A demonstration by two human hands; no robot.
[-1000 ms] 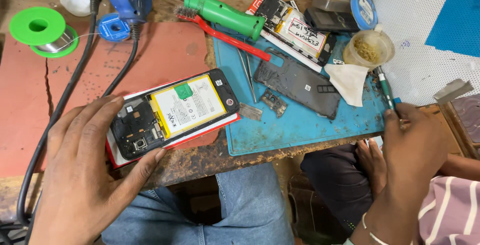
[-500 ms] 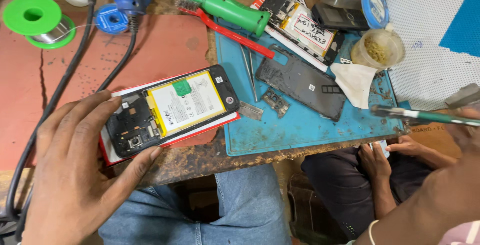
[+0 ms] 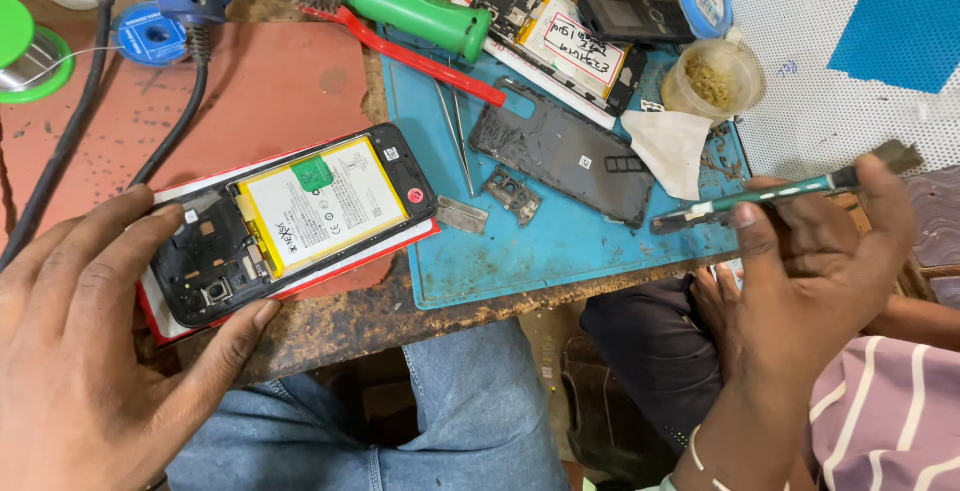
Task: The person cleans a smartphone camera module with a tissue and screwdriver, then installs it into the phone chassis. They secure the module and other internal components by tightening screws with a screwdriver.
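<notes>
My left hand (image 3: 90, 351) has fingers spread wide, tips steadying the opened phone (image 3: 290, 221) on the red mat (image 3: 270, 81); my right hand (image 3: 810, 281) pinches the green-handled tool (image 3: 780, 194) beside the blue mat (image 3: 560, 241)

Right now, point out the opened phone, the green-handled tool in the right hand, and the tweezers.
opened phone (image 3: 318, 201): head view, on its yellow battery.
green-handled tool (image 3: 790, 191): head view, mid-shaft.
tweezers (image 3: 459, 136): head view, on the legs.
</notes>
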